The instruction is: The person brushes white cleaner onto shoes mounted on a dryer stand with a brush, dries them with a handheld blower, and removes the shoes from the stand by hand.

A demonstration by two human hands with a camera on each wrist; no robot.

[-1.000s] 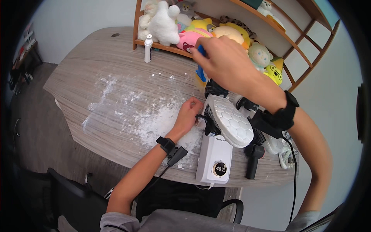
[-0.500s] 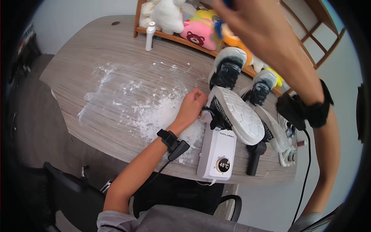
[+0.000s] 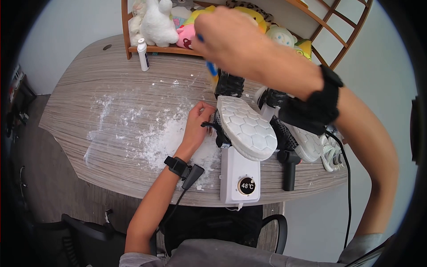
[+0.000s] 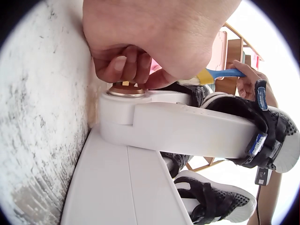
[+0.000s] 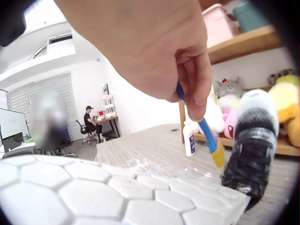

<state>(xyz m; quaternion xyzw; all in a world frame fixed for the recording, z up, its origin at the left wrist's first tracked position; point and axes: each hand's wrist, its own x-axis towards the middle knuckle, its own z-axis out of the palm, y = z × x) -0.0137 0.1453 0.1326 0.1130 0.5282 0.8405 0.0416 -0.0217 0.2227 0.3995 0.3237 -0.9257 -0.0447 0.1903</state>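
My right hand [image 3: 235, 44] grips a paintbrush [image 5: 204, 127] by its blue handle. In the left wrist view the brush [image 4: 232, 73] shows its yellow collar and pale bristles. It points down beside a black-and-white sneaker [image 5: 251, 140] whose toe stands up. Closer to me, another sneaker [image 3: 247, 129] has its white hexagon-patterned sole turned up, on the arm of a white shoe dryer [image 3: 229, 173] reading 48°C. Beside that arm, my left hand [image 3: 198, 127] has curled fingers, its fingertips and thumb at a gold-coloured knob [image 4: 126, 88] on the dryer's joint.
White powder [image 3: 164, 138] is spread over the desk left of the dryer. A white bottle [image 3: 143, 55] stands at the back, before a wooden shelf [image 3: 169, 50] of plush toys. Right of the dryer are more sneakers [image 3: 307, 142] and a black handheld device [image 3: 289, 171].
My right hand rose up and right with the brush, then came back down and left over the shoes. The head view shifted; my left hand stays by the dryer.
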